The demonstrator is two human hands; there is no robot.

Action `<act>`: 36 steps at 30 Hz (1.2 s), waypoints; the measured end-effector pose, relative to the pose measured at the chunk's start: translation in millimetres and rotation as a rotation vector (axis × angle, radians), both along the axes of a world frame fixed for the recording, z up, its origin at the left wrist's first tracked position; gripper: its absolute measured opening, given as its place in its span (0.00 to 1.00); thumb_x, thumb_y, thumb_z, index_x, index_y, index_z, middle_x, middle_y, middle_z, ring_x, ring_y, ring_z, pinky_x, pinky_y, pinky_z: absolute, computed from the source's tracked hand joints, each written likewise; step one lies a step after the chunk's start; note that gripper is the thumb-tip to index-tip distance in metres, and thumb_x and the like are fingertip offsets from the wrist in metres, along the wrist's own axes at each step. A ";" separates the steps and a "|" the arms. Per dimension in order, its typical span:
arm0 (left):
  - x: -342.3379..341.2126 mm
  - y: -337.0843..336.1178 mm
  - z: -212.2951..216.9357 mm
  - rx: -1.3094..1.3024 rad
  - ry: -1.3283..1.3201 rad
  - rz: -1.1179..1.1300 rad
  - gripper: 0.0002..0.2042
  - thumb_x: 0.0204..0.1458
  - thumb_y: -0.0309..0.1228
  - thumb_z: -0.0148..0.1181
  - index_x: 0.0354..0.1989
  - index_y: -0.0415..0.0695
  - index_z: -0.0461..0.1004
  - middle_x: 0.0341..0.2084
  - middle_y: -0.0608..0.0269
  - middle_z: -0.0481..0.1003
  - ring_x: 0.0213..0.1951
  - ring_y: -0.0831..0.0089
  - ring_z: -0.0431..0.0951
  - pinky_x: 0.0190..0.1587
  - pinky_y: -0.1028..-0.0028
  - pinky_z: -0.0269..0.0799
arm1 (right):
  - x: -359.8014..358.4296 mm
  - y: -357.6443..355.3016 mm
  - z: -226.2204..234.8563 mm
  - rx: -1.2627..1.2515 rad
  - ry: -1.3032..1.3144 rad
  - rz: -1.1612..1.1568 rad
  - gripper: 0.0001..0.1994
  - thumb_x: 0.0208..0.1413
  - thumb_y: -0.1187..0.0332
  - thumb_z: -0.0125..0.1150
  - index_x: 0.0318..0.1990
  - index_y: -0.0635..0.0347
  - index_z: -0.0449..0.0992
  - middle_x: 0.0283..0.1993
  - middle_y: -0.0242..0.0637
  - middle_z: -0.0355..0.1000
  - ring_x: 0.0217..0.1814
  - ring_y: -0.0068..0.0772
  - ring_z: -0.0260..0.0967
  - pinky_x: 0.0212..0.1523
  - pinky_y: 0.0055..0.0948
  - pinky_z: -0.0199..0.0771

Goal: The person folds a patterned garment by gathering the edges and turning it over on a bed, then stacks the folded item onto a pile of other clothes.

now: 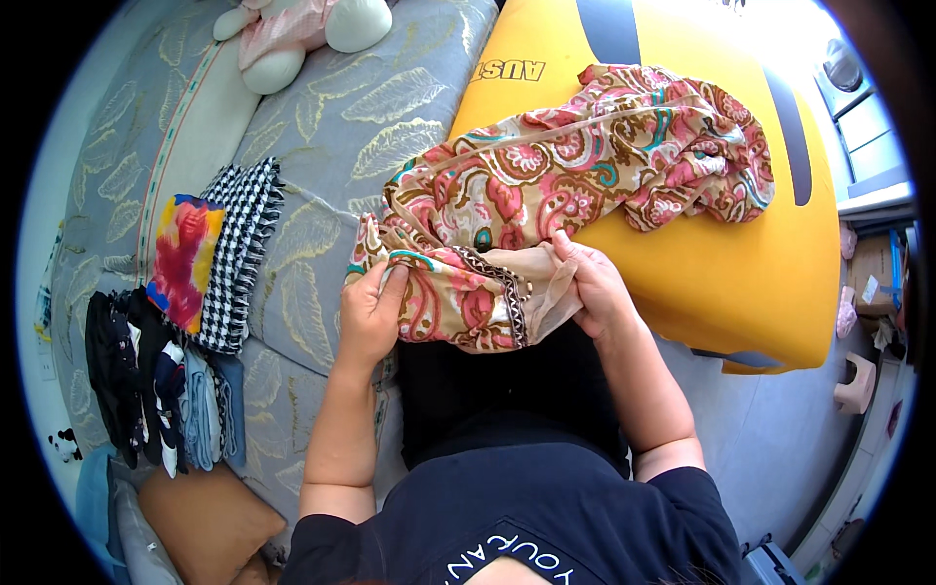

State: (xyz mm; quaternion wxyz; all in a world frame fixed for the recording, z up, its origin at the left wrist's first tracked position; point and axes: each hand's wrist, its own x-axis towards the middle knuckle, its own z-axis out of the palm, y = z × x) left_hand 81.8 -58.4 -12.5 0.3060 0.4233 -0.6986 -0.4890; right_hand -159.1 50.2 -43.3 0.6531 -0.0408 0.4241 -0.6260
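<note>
A thin paisley-patterned garment in pink, brown, teal and beige is stretched between my hands, above my lap. My left hand is closed on its gathered near-left part, thumb on top. On the other side, my right hand pinches a plain sheer beige section beside a dark zigzag trim with small beads. The rest of the cloth runs away from me and lies rumpled over a large yellow block-shaped piece with dark stripes. Folds hide what kind of garment it is.
At left, a grey leaf-patterned sofa holds a folded houndstooth cloth, a bright tie-dyed cloth and a row of folded dark and denim clothes. A brown cushion is nearer; a plush toy sits farther off. A pink stool stands right.
</note>
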 end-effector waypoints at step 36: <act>64.0 70.8 -5.8 -0.698 -0.426 -0.893 0.14 0.40 0.27 0.60 0.39 0.49 0.78 0.34 0.63 0.73 0.30 0.69 0.73 0.53 0.57 0.66 | 47.4 87.9 -8.5 -0.248 0.947 0.943 0.08 0.47 0.69 0.66 0.33 0.61 0.76 0.30 0.40 0.74 0.33 0.38 0.73 0.34 0.34 0.72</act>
